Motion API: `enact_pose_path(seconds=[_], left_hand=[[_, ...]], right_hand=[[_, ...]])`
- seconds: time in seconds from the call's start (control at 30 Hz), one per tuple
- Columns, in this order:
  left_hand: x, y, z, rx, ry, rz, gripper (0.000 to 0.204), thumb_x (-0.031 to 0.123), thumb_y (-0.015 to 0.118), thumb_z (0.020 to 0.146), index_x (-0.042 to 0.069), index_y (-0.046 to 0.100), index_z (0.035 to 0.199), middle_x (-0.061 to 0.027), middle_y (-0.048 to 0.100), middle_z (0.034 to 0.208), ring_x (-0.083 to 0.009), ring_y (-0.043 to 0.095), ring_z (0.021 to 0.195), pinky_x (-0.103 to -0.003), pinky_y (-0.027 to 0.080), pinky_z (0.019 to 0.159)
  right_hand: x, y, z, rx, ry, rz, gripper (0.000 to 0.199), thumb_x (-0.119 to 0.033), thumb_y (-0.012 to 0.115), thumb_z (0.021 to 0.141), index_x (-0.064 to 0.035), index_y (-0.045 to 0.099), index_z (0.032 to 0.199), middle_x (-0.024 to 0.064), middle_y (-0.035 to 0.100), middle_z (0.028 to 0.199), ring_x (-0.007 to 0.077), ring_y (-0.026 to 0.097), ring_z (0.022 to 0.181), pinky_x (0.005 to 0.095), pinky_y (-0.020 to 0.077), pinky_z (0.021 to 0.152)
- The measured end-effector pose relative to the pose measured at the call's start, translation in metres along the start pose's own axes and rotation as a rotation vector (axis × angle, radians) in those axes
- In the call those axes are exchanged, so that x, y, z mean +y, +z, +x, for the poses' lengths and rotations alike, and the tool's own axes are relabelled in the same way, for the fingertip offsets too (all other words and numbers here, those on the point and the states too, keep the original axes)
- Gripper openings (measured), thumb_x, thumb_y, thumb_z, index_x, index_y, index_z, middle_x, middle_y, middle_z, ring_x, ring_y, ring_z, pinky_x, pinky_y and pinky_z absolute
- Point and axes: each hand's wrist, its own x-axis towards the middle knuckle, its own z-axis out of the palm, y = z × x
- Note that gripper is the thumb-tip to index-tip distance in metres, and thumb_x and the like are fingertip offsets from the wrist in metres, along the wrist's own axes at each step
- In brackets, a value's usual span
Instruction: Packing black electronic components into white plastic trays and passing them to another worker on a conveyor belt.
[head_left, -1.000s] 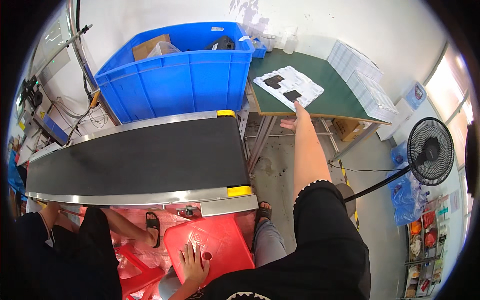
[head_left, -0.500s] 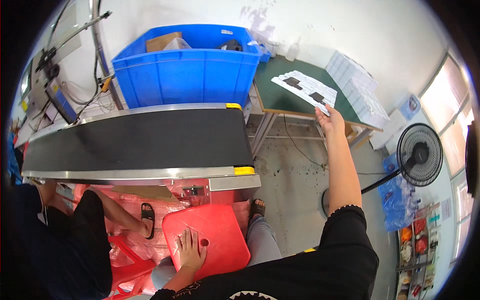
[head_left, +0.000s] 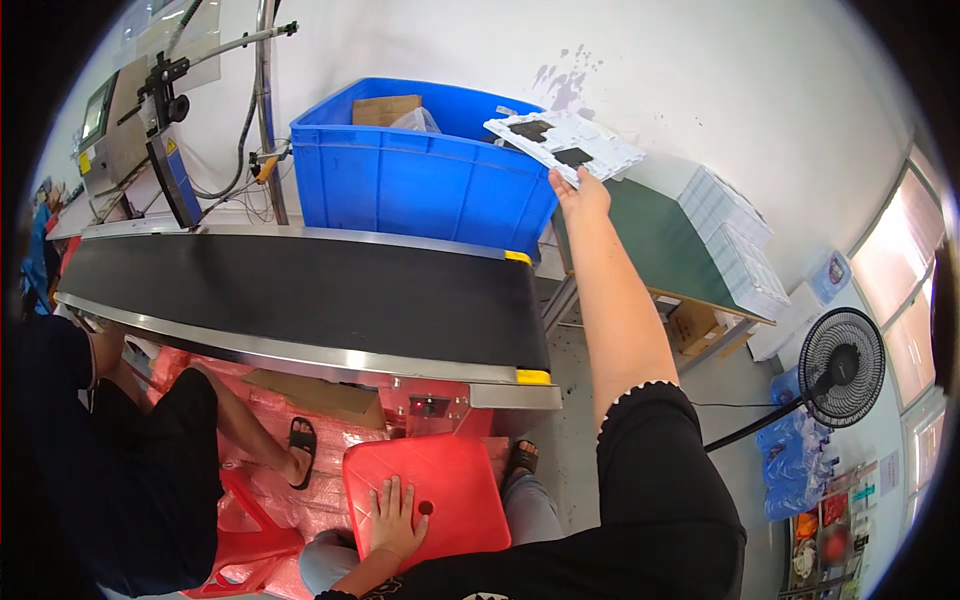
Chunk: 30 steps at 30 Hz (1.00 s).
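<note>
At the end of my outstretched arm, my right hand (head_left: 583,192) grips the near edge of a flat white tray (head_left: 600,150) with two dark rectangular pieces (head_left: 574,157) on it. The tray is raised in front of the right end of a large blue bin (head_left: 420,180) and hides part of its rim. My left hand (head_left: 396,518) lies with fingers spread on the red plastic stool (head_left: 450,490) between my legs, beside its round hole.
A black conveyor belt (head_left: 300,295) with metal edges crosses ahead. White trays (head_left: 735,235) are stacked on a green table (head_left: 655,230). A fan (head_left: 843,368) stands at right. A seated person (head_left: 130,450) is close on the left. Cardboard (head_left: 315,395) lies below the conveyor.
My right hand has carried the white tray leftward from over the green table to the blue bin's right end. My left hand stays on the stool. The view has shifted somewhat.
</note>
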Motion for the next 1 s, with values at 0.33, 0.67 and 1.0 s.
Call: enact_pose_path(seconds=[0.33,0.67,1.0], left_hand=[[-0.001,-0.005,0.002,-0.019,0.024,-0.042,0.069,0.044,0.045,0.083,0.003,0.032,0.136,-0.0227,0.02,0.144,-0.0367,0.017,0.135,-0.056,0.007,0.108],[0.003,-0.005,0.003,-0.022,0.025,-0.004,0.069,0.044,0.045,0.083,0.003,0.031,0.137,-0.0225,0.019,0.144,-0.0364,0.016,0.135,-0.055,0.006,0.108],[-0.003,-0.006,-0.009,0.029,-0.06,-0.019,0.068,0.046,0.042,0.085,0.004,0.029,0.138,-0.0206,0.016,0.146,-0.0342,0.013,0.136,-0.055,0.006,0.108]], right_hand=[[0.046,0.012,0.011,0.001,0.06,0.0,0.036,-0.013,0.04,0.094,0.008,0.033,0.123,0.0288,0.052,0.103,0.0413,0.063,0.077,0.0486,0.0563,0.063],[0.03,0.0,-0.016,-0.269,0.229,-0.165,0.057,-0.039,0.042,0.093,-0.0015,0.024,0.132,0.0324,0.046,0.114,0.0432,0.055,0.1,0.0546,0.0504,0.075],[-0.022,-0.052,-0.266,-1.685,0.647,-0.568,0.054,-0.048,0.052,0.087,-0.0011,0.052,0.113,0.0144,0.06,0.101,0.0229,0.062,0.086,0.0354,0.0513,0.07]])
